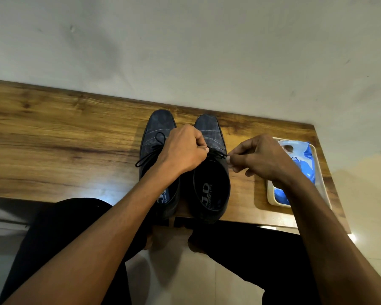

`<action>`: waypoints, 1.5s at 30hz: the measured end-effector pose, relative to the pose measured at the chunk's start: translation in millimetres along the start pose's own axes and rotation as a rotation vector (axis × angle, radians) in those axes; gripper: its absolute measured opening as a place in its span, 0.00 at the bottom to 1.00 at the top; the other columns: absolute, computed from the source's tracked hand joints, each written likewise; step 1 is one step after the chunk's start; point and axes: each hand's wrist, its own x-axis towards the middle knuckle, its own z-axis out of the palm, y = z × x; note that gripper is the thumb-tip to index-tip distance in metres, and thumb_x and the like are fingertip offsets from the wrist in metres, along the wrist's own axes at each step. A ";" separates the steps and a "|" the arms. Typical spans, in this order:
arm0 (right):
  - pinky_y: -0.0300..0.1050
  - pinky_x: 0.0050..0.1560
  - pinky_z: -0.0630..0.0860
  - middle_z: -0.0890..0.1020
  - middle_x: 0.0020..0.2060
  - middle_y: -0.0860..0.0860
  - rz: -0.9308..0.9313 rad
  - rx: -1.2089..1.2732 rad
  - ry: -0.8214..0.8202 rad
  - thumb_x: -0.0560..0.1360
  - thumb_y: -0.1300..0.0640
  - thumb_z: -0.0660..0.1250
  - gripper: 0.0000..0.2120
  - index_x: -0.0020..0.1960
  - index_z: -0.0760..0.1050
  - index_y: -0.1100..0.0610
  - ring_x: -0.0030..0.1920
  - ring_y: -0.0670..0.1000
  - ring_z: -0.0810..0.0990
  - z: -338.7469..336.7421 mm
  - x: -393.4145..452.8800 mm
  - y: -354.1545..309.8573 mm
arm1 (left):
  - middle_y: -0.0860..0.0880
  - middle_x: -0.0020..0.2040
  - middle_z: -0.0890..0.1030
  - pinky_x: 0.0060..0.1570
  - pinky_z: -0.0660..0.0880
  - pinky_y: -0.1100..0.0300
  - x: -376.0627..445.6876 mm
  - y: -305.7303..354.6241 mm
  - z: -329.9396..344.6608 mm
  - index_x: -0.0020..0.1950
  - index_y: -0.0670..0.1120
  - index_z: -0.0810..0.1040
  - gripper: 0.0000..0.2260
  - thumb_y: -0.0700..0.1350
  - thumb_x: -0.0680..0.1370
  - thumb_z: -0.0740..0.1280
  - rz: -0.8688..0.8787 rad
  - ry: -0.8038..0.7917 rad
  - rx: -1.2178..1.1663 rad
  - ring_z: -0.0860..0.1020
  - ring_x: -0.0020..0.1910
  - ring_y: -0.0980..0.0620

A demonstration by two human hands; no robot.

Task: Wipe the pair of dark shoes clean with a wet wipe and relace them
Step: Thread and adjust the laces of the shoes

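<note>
- Two dark shoes stand side by side on a wooden shelf (64,133), with their toes pointing far, toward the pale wall (185,40).
- The left shoe (156,137) is dark blue with thin light lines across the top. Its lace (151,150) is tied, and a loop of it hangs over the left side of the shoe.
- The right shoe (211,186) stands just beside the left shoe. You can look down into it and see pale letters on the dark sole inside.
- The left hand (185,148) is over the gap between the shoes and covers part of each. Its fingers are curled tight, and the thumb and finger pinch one end of the right shoe's lace (217,153).
- The right hand (260,157) is on the right side of the right shoe. Its thumb and first finger pinch the other end of that lace, and its other fingers are curled under.
- The lace runs in a short dark line between the two hands, right over the top of the right shoe.
- A pale tray (273,200) sits on the shelf to the right of the shoes, near the shelf's right end.
- A blue pack of wipes (304,155) lies in the tray. The right arm covers part of it.
- Below the shelf you can see the person's legs in dark trousers (64,234) and a pale tiled floor (185,282).
</note>
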 end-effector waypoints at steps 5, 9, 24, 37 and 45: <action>0.41 0.32 0.80 0.86 0.31 0.49 0.027 -0.226 0.029 0.72 0.60 0.76 0.06 0.37 0.85 0.53 0.35 0.49 0.86 -6.4 -2.0 12.8 | 0.52 0.41 0.85 0.41 0.74 0.67 4.7 -7.1 -10.1 0.41 0.44 0.86 0.04 0.37 0.74 0.73 -0.041 0.075 0.031 0.78 0.37 0.59; 0.39 0.32 0.76 0.86 0.31 0.49 0.051 -0.243 0.003 0.73 0.60 0.75 0.07 0.37 0.85 0.52 0.34 0.45 0.84 -9.3 -2.8 15.8 | 0.52 0.40 0.85 0.42 0.76 0.64 4.8 -8.2 -10.7 0.40 0.44 0.86 0.06 0.36 0.74 0.72 -0.054 0.103 0.077 0.81 0.39 0.56; 0.39 0.30 0.72 0.84 0.33 0.54 -0.013 -0.124 -0.061 0.73 0.62 0.75 0.04 0.41 0.82 0.61 0.31 0.46 0.79 -12.4 -9.8 14.7 | 0.49 0.37 0.85 0.41 0.81 0.57 5.0 -7.8 -14.0 0.36 0.46 0.83 0.08 0.35 0.73 0.72 -0.070 0.141 0.084 0.82 0.38 0.54; 0.45 0.44 0.74 0.82 0.35 0.44 -0.107 -0.143 -0.096 0.72 0.51 0.72 0.07 0.40 0.82 0.54 0.38 0.44 0.77 -16.9 -10.0 29.8 | 0.47 0.36 0.84 0.39 0.82 0.49 10.6 -10.6 -11.6 0.35 0.42 0.83 0.06 0.36 0.72 0.71 -0.054 0.179 0.183 0.82 0.36 0.49; 0.45 0.45 0.72 0.83 0.37 0.51 -0.105 -0.277 -0.195 0.72 0.54 0.72 0.03 0.41 0.82 0.53 0.40 0.48 0.77 -16.0 -10.2 27.0 | 0.46 0.36 0.84 0.37 0.81 0.50 12.5 -12.7 -9.5 0.36 0.42 0.83 0.05 0.36 0.72 0.70 -0.034 0.194 0.213 0.82 0.36 0.49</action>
